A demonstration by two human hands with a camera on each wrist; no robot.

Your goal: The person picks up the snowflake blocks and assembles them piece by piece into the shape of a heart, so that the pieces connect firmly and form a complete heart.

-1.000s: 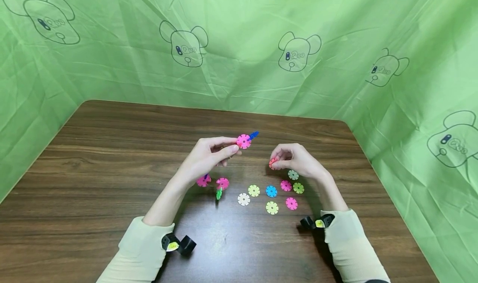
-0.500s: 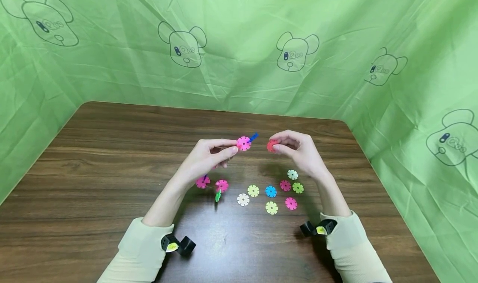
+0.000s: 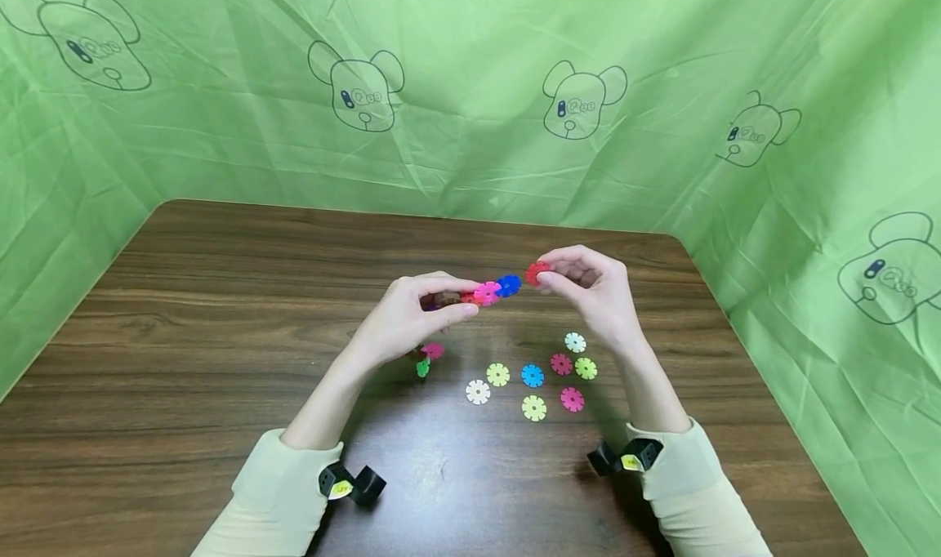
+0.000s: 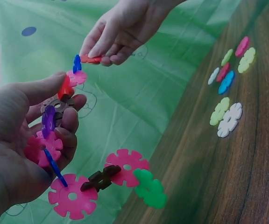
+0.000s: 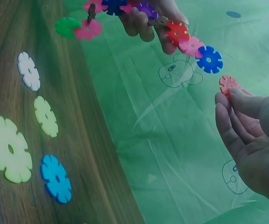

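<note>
My left hand (image 3: 412, 312) grips a chain of notched plastic discs slotted edge to edge. In the left wrist view it runs from a green disc (image 4: 150, 188) through pink, brown, blue and purple ones up past the thumb. A blue disc (image 5: 209, 59) forms its free end, joined to a pink disc (image 5: 191, 46). Between thumb and fingers my right hand (image 3: 599, 296) pinches a single red disc (image 3: 537, 274). That disc is held close to the blue end, with a small gap showing in the right wrist view. Part of the chain is hidden behind the left hand.
Several loose discs lie on the brown wooden table (image 3: 220, 361) below the hands, among them a white one (image 3: 478, 392), a light blue one (image 3: 532, 376) and a pink one (image 3: 572, 399). A green cloth (image 3: 470, 165) with printed bear heads hangs behind the table.
My right hand has lifted the red disc off the table area and up toward the chain. My left hand has turned the chain, so its blue end disc now shows its face.
</note>
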